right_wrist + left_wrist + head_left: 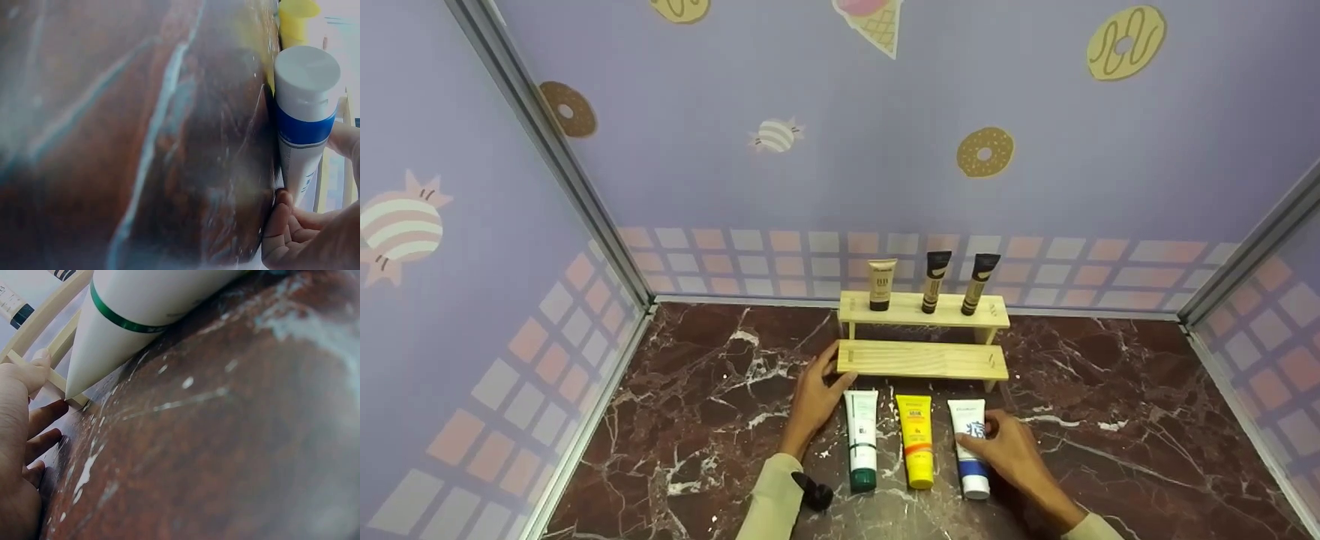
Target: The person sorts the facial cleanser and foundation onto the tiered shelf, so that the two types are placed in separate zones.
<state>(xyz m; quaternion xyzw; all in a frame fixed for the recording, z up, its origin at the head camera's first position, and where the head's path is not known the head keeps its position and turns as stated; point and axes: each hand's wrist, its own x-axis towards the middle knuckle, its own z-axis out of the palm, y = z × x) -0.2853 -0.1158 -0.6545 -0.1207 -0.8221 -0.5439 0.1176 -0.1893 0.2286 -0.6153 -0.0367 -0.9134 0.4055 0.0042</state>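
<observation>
Blue-banded tube (973, 468) lies near yellow tube (916, 442) and wooden stand (922, 358).

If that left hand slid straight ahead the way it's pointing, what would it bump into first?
Most likely the wooden stand, at its left end. The left hand is right up against that end in the head view, so there seems to be little or no gap, though exact depth is hard to judge.

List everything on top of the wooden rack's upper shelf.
On the upper shelf stand a beige tube and two black-and-gold tubes. The shelf directly under them is covered and cannot be seen.
</observation>
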